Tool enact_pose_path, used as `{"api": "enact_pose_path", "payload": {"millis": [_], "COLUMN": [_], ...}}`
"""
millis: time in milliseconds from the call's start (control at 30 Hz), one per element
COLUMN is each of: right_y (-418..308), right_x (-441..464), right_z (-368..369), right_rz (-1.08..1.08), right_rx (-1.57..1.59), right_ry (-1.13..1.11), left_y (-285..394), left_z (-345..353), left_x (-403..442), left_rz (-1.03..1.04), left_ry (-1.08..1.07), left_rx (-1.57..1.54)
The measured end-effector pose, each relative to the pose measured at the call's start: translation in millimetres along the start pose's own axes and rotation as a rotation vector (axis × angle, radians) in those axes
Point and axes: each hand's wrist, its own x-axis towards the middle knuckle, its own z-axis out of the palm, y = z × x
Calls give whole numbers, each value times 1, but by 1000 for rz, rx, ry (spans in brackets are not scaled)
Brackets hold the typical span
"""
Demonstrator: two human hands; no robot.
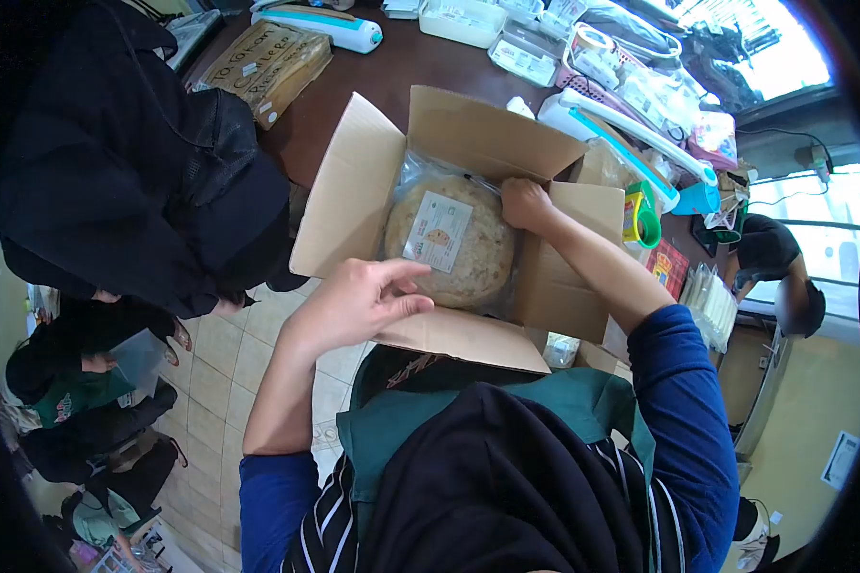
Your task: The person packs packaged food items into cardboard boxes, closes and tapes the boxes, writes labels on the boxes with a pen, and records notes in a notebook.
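Observation:
An open cardboard box (347, 201) with its flaps spread stands at the table's near edge, in front of my body. Inside lies a clear plastic bag (413, 170) around round, pale flatbreads (487, 250); a white printed label (438, 231) is on top. My right hand (526, 203) is closed at the bag's far right corner, inside the box, and the plastic edge runs into its fingers. Over the near left side of the box hovers my left hand (363, 298), thumb and fingers apart, holding nothing.
A tape-wrapped parcel with handwriting (263, 72) lies at the far left of the brown table (411, 62). White-and-blue sealers (607, 143), a green tape dispenser (643, 218) and plastic containers (526, 53) crowd the right. A person in black (134, 172) is close on the left.

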Motion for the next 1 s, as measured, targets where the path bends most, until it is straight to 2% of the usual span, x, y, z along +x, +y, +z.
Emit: {"api": "enact_pose_path", "payload": {"millis": [67,167,300,367,400,467,500,567,600,667,733,800,867,1000], "right_y": [-3,-7,0,3,5,4,3,0,-1,-1,4,6,7,1], "right_x": [0,-7,-25,-27,-24,-23,-24,-30,-34,-41,-47,-51,-56,-61], "right_z": [10,9,-10,-11,-8,-5,-4,-8,-13,-20,-25,-22,-21,-25], "right_rz": [46,160,93,74,99,121,132,139,146,153,238,245,254,284], "right_rx": [35,119,321,368,401,434,439,444,439,435,394,411,427,416], "right_ry": [65,145,221,246,227,216,239,269,271,276,173,188,204,247], "left_y": [2,-12,-28,-13,-17,-32,-35,-39,-45,-58,-58,-63,-72,-84], "left_z": [-9,-7,-4,-7,-6,0,1,2,6,16,23,28,30,23], "left_x": [5,11,25,39,48,68,79,101,109,122,125,128,138,153], "left_rz": [-122,-169,-55,-112,-112,5,5,-135,-137,-141,-134,-119,-51,79], "left_ry": [-41,24,117,109,112,196,202,113,121,261,303,344,536,618], "left_rx": [-47,-37,-4,211,211,656,659,1033,1037,1261,1335,1405,1430,1446]}}
